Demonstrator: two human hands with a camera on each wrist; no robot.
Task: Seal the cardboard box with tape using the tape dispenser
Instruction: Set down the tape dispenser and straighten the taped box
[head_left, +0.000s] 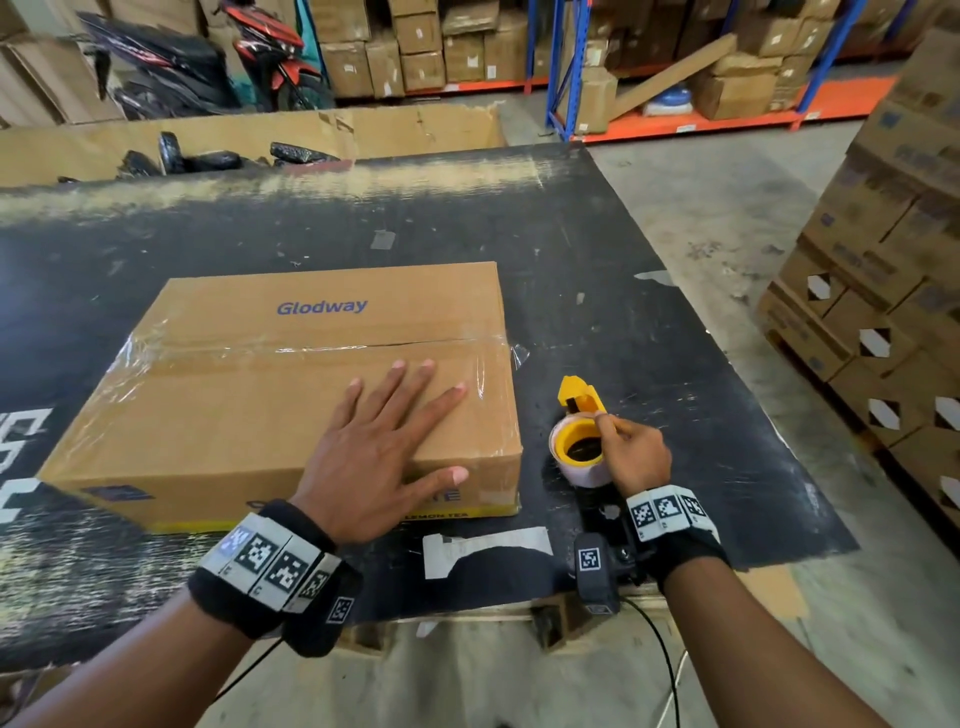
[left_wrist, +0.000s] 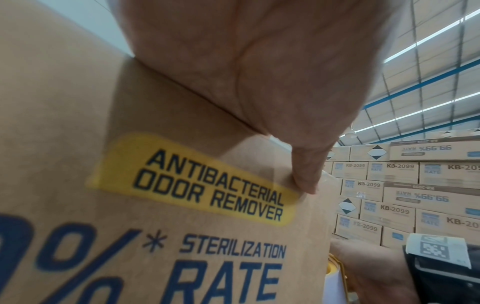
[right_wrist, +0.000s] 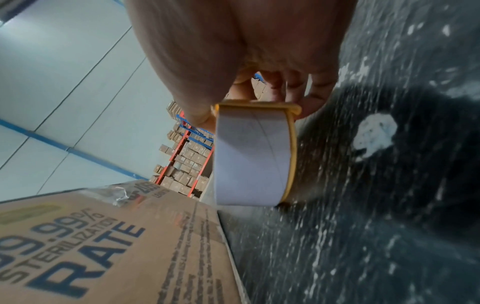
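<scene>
A flat brown cardboard box (head_left: 249, 395) printed "Glodway" lies on the black table (head_left: 649, 312), with clear tape (head_left: 311, 349) along its top seam. My left hand (head_left: 387, 441) lies flat on the box's near right corner, fingers spread, thumb (left_wrist: 306, 170) hanging over the side. The yellow tape dispenser (head_left: 579, 431) with its roll of tape (right_wrist: 252, 158) sits on the table just right of the box. My right hand (head_left: 631, 457) grips the roll from the right, fingers curled over its yellow rim. The box's side (right_wrist: 103, 246) shows beside the roll.
A large open carton (head_left: 311, 137) with black wrapped items stands behind the table. Stacked cartons (head_left: 883, 312) rise at the right, and shelving (head_left: 675, 62) with boxes at the back. A white paper scrap (head_left: 483, 551) lies near the table's front edge.
</scene>
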